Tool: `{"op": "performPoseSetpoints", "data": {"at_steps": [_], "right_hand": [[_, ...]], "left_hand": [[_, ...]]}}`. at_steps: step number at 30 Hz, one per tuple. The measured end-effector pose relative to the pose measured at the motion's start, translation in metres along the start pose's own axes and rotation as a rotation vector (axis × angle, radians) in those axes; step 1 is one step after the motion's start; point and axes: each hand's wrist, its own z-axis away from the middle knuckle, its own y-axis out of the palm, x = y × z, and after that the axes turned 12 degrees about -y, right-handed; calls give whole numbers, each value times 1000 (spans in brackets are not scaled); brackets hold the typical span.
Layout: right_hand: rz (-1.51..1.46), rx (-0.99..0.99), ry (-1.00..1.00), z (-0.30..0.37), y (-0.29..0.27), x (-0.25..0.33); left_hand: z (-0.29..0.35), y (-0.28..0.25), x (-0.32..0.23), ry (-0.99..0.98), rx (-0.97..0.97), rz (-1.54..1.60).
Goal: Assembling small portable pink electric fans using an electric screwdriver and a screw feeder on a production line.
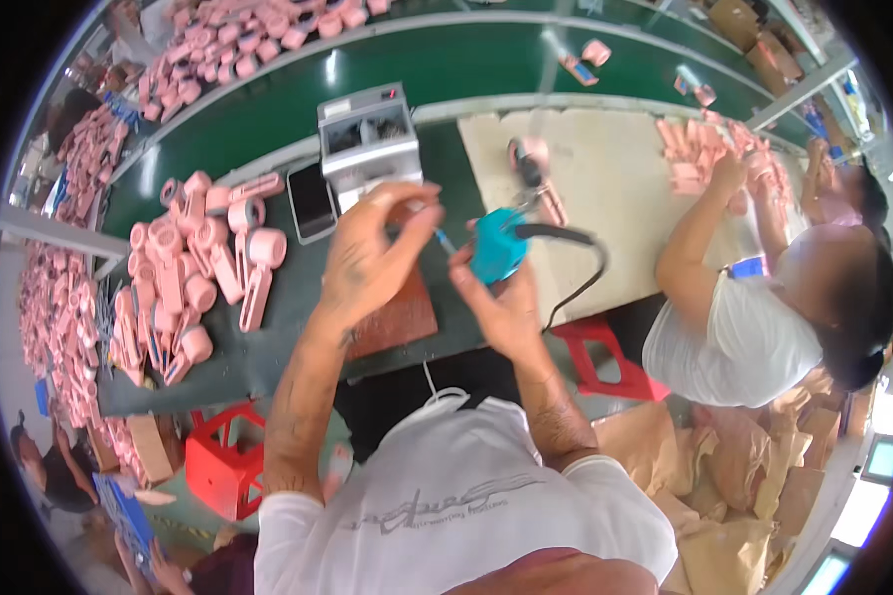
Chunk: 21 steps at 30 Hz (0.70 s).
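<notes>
My right hand is wrapped round a teal electric screwdriver, whose black cable loops off to the right. Its thin bit points left, toward my left hand. The left fingers are curled together close to the bit's tip; what they pinch, if anything, is too small and blurred to make out. Just beyond that hand stands a grey screw feeder box with dark compartments in its top. Under my hands lies a reddish-brown board on the dark green table.
Pink plastic parts with round heads and handles are heaped at left. A phone lies beside the feeder. On beige cardboard rests another pink part. A co-worker sits at right; red stools stand below. A green conveyor runs behind.
</notes>
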Motion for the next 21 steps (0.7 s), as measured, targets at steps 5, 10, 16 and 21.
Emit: {"op": "performPoseSetpoints", "data": {"at_steps": [5, 10, 16, 21], "right_hand": [[33, -232, -30, 24, -68, 17], [110, -328, -59, 35, -77, 18], [97, -297, -44, 47, -82, 24], [85, -294, -70, 40, -77, 28]], "left_hand": [[-40, 116, 11, 71, 182, -369], [-79, 160, 1, -63, 177, -570], [-100, 199, 31, -51, 239, -776], [-103, 203, 48, -184, 213, -618]]}}
